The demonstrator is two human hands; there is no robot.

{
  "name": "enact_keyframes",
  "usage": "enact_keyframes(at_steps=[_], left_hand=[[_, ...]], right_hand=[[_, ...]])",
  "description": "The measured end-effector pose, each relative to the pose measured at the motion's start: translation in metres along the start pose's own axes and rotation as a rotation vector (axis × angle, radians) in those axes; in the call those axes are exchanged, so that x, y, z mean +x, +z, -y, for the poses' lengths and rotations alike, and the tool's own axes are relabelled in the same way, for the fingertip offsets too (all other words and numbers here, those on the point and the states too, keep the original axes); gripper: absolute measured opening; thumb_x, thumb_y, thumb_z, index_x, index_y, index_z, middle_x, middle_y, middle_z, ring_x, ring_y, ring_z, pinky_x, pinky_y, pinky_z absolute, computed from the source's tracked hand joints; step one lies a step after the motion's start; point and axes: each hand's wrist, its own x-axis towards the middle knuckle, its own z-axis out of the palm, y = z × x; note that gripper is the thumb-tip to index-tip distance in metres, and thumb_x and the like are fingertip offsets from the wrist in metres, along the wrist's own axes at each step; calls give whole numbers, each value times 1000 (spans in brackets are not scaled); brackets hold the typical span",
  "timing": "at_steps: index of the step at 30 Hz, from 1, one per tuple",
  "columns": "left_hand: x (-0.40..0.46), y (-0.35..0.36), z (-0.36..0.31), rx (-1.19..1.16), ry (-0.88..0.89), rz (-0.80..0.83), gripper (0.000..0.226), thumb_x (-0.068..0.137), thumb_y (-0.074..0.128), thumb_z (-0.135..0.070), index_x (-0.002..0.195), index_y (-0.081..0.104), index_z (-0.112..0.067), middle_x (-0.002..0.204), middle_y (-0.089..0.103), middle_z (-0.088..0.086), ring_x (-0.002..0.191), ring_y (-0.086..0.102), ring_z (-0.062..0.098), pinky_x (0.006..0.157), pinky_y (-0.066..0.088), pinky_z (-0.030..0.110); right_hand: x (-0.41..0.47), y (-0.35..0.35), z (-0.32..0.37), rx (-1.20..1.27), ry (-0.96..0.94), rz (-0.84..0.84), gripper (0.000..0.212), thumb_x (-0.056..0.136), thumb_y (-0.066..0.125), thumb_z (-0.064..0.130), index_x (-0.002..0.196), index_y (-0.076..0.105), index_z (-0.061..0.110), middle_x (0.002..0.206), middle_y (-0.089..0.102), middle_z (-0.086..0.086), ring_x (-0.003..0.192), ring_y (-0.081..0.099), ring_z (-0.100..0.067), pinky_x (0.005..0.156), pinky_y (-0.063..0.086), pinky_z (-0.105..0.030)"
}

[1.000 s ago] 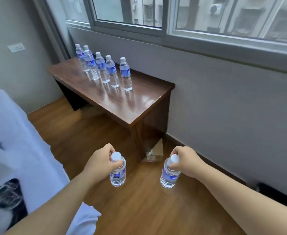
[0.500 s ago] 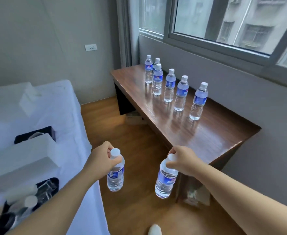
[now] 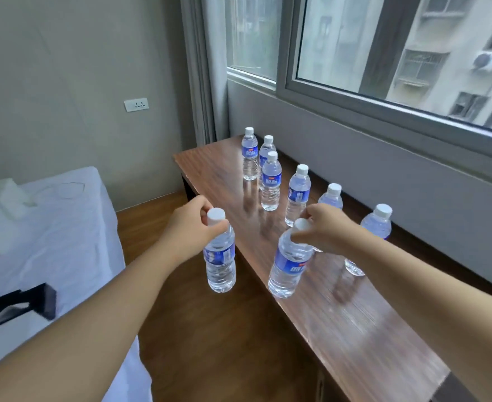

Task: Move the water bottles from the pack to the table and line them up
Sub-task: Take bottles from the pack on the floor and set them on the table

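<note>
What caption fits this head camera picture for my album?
Two hands, left and right, carry water bottles by the necks toward six bottles standing on a table.

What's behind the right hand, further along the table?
Behind the right hand a bottle stands on the table; only its cap and shoulders show, the hand hides the rest. Another bottle is partly covered by the forearm.
</note>
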Motion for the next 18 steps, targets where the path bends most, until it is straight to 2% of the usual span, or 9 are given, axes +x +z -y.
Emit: enact_keyframes(at_steps=[2, 3, 6, 10, 13, 18], left_hand=[[42, 5, -7, -10, 34, 29, 23, 77, 71, -28, 84, 53, -15, 72, 55, -4, 63, 47, 12, 57, 39, 28], [61, 8, -9, -13, 52, 47, 24, 77, 71, -28, 84, 53, -14, 71, 55, -4, 63, 47, 11, 57, 39, 27], [118, 18, -12, -18, 103, 115, 23, 78, 72, -27, 81, 52, -17, 72, 55, -5, 63, 47, 9, 55, 38, 25], [186, 31, -9, 27, 154, 207, 23, 79, 71, -28, 87, 53, -16, 76, 58, -5, 64, 49, 8, 54, 38, 25], [228, 40, -4, 44, 187, 266, 24, 80, 71, -27, 90, 53, -14, 80, 60, -2, 65, 49, 9, 54, 38, 24], [273, 56, 8, 47, 228, 351, 21, 80, 70, -23, 88, 52, -14, 78, 56, -4, 65, 48, 6, 54, 36, 23]], right_hand=[[27, -5, 2, -6, 16, -46, 23, 76, 65, 24, 79, 55, 3, 75, 49, -11, 65, 42, -20, 54, 31, -29], [40, -6, 3, -9, 24, -74, 26, 75, 65, 24, 79, 55, 0, 76, 53, -13, 66, 43, -20, 55, 34, -30], [81, -8, 5, -4, 82, -147, 36, 74, 66, 25, 96, 63, -4, 95, 67, -19, 73, 49, -22, 67, 45, -32], [126, -8, 11, -22, 177, -132, 33, 77, 66, 23, 101, 65, 0, 103, 67, -17, 81, 56, -24, 73, 49, -33], [152, -1, 14, -10, 239, -141, 29, 78, 65, 22, 100, 65, 2, 103, 66, -13, 79, 52, -21, 66, 47, -30], [182, 14, 14, 11, 313, -178, 33, 78, 66, 21, 102, 64, -1, 105, 64, -16, 81, 53, -23, 77, 50, -35]])
